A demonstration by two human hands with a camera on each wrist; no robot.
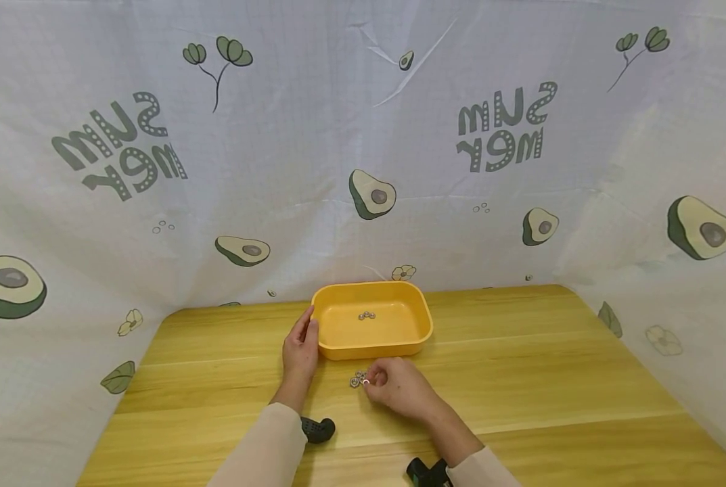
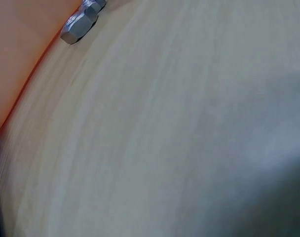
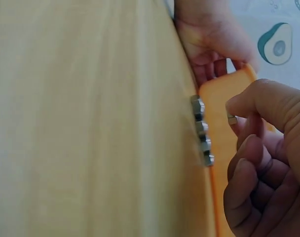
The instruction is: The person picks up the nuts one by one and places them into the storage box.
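A yellow tray (image 1: pixel 371 352) stands on the wooden table, with several small metal nuts (image 1: pixel 367 316) on its floor. My left hand (image 1: pixel 300 348) rests against the tray's left side, its fingers extended along the wall. Just in front of the tray, my right hand (image 1: pixel 401 389) pinches a single hex nut (image 3: pixel 232 119) between thumb and index finger. The other fingers of that hand are curled in. Beside these fingertips, more nuts (image 1: pixel 355 381) lie grouped on the table; the right wrist view shows them as a row of nuts (image 3: pixel 203 131) near the tray wall.
A white cloth (image 1: pixel 314 135) printed with avocados hangs behind the table and down both sides. The wooden tabletop (image 1: pixel 521 365) extends left and right of the tray. Black devices (image 1: pixel 318 431) sit at both wrists.
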